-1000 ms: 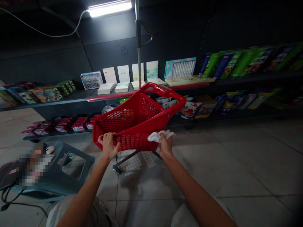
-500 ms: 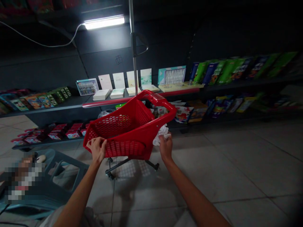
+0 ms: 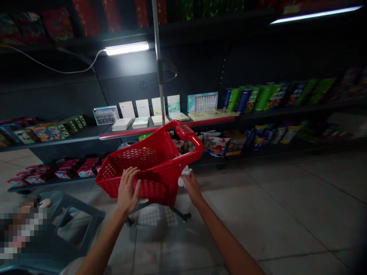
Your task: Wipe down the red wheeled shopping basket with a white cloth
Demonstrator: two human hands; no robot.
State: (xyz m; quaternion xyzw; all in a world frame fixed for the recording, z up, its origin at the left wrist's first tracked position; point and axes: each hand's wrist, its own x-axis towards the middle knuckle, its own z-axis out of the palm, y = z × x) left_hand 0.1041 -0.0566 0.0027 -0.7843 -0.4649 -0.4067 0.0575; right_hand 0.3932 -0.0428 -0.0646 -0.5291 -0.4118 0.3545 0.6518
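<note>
Head camera, tilted down: my left hand (image 3: 128,191), fingers loosely spread, is at the near rim of the glossy red plastic shopping cart (image 3: 160,172); whether it touches, I cannot tell. My right hand (image 3: 192,187) pinches a crumpled white cloth (image 3: 185,176) at the cart's side, below the handle. The cart stands on grey floor tiles (image 3: 258,214) before dark shelving (image 3: 195,68) bearing pale upright booklets (image 3: 142,108). A lit white tube lamp (image 3: 127,48) shines above; a grey-blue plastic stool (image 3: 59,248) stands at my left.
</note>
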